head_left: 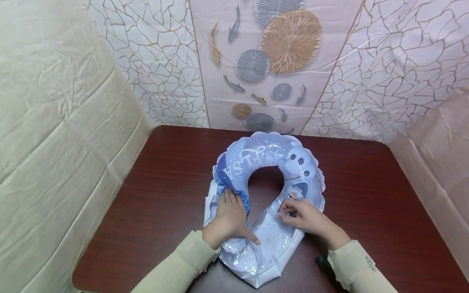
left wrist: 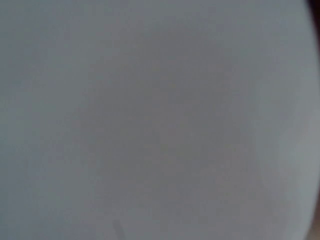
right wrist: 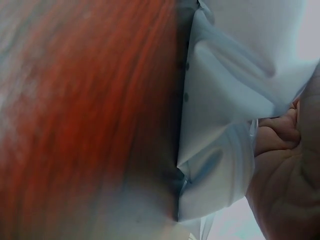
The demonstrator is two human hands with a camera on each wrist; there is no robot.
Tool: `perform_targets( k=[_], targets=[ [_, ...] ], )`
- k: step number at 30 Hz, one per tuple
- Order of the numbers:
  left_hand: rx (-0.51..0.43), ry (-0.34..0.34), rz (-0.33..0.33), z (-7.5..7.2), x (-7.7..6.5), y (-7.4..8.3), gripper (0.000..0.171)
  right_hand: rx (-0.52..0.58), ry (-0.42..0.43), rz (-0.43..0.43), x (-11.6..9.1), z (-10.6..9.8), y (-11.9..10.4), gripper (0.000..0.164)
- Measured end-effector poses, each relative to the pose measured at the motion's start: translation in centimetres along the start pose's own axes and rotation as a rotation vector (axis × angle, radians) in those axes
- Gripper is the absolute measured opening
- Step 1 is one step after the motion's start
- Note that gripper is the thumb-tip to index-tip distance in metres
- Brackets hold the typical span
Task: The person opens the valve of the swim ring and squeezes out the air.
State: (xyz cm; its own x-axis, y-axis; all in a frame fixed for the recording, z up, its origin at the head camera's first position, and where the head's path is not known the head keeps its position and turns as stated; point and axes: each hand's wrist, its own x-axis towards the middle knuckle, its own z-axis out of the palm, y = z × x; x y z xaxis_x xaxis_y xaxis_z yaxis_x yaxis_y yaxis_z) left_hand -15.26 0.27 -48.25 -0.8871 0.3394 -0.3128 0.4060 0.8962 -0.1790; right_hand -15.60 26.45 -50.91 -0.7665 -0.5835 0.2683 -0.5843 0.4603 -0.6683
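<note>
A blue and white inflatable swim ring [head_left: 271, 148] with a scalloped edge lies on the table, printed with letters and a snowman-like face. Its far half is puffed up, while the near half sags in wrinkled, clear and white plastic. My left hand [head_left: 232, 215] presses on the ring's left side with fingers straight and thumb spread. On the right side, the curled fingers of my right hand [head_left: 304, 215] pinch the ring's plastic near the inner edge; the exact spot is hidden by them. Pale, creased ring plastic [right wrist: 225, 100] stands beside the right palm [right wrist: 287, 170] in the right wrist view. Blurred pale material fills the left wrist view.
The dark red-brown wooden table [head_left: 154, 195] extends around the ring. A black object [head_left: 324, 266] lies partly under the right sleeve. Pale cloth [head_left: 73, 122] hangs at the left, and a patterned curtain [head_left: 256, 61] stands behind the table.
</note>
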Motion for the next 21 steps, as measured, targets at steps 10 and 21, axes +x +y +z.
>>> perform_targets(
  k=[10, 21],
  targets=[
    [-0.006, 0.04, 0.018, -0.1, -0.7, -0.3, 0.151, -0.31, 0.029, -0.242, 0.1, -0.5, -1.8, 0.019],
    [-0.154, 0.347, 0.306, -0.8, -1.3, -3.5, 0.065, -0.389, 0.128, -0.388, 1.8, -2.2, -3.1, 0.014]
  ],
)
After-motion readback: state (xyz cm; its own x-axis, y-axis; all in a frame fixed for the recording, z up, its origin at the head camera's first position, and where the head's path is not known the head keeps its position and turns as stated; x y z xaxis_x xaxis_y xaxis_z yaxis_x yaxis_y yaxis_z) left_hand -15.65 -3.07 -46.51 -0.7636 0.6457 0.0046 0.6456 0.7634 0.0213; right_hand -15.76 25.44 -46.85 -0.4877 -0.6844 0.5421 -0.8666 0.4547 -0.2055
